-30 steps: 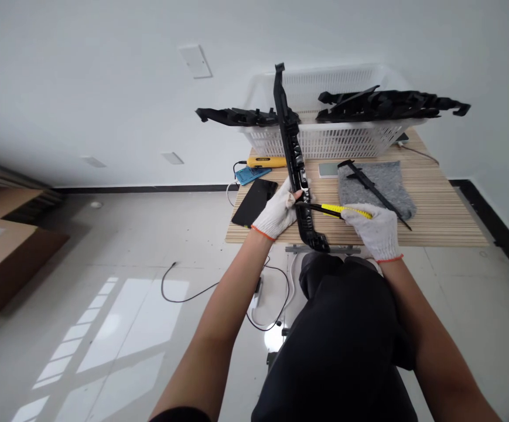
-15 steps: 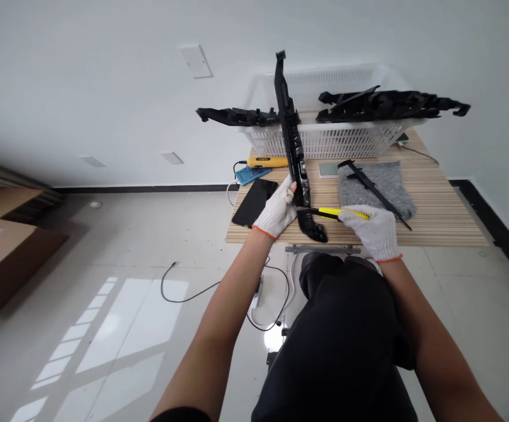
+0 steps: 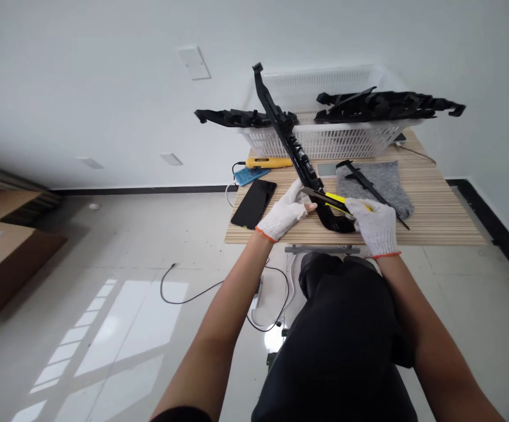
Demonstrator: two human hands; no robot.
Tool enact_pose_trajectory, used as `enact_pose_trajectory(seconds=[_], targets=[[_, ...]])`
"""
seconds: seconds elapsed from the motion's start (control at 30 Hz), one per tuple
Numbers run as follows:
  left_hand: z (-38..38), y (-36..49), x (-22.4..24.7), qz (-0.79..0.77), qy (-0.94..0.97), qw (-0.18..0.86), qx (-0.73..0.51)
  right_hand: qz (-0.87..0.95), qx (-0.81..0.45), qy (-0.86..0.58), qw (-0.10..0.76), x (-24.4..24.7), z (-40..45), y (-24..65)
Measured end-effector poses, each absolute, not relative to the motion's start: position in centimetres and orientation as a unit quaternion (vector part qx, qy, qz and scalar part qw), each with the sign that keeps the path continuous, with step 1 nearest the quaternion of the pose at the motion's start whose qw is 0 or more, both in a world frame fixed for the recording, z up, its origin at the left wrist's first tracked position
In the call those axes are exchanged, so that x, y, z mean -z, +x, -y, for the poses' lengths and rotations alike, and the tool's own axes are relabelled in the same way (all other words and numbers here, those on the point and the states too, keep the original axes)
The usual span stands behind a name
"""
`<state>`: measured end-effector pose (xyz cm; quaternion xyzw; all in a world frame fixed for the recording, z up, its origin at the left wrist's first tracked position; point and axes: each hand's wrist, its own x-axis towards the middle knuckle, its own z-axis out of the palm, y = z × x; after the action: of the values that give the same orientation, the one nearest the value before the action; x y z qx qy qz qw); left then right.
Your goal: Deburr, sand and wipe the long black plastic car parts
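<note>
My left hand (image 3: 286,212), in a white knit glove with an orange cuff, grips a long black plastic part (image 3: 290,140) near its lower end. The part slants from upper left to lower right, its far end raised over the basket. In my right hand (image 3: 372,225), gloved the same way, is a yellow and black utility knife (image 3: 335,201). Its dark blade points left and lies across the part beside my left fingers; whether it touches the plastic I cannot tell. The fingers of both hands are closed.
Behind stands a white basket (image 3: 324,142) with similar black parts (image 3: 381,105) across it. On the wooden table (image 3: 443,217) lie a black phone (image 3: 254,202), a yellow tool (image 3: 267,162), a blue item (image 3: 249,176) and a black caliper (image 3: 371,184) on a grey cloth (image 3: 392,176).
The black part has turned, its far end swinging left and its near end right. My left hand has shifted slightly right, and the knife now sits higher and more tilted across the part.
</note>
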<state>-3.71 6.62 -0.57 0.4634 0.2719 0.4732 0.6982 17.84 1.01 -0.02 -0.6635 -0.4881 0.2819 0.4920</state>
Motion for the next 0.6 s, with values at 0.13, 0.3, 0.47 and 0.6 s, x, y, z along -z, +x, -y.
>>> enact_pose_trajectory(seconds=[0.13, 0.3, 0.47, 0.6], targets=[[-6.8, -2.6, 0.5, -0.302, 0.488, 0.667, -0.475, 0.469, -0.283, -0.671, 0.5, 0.2, -1.3, 17.9], [-7.8, -0.1, 0.7, -0.32, 0.526, 0.592, -0.52, 0.358, -0.343, -0.665, 0.559, 0.6, -2.0, 17.7], [-8.3, 0.3, 1.0, -0.481, 0.627, 0.449, -0.417, 0.277, -0.384, -0.649, 0.596, 0.4, -2.3, 17.5], [-8.9, -0.9, 1.4, -0.491, 0.625, 0.454, -0.402, 0.287, -0.379, -0.632, 0.613, 0.9, -2.0, 17.8]])
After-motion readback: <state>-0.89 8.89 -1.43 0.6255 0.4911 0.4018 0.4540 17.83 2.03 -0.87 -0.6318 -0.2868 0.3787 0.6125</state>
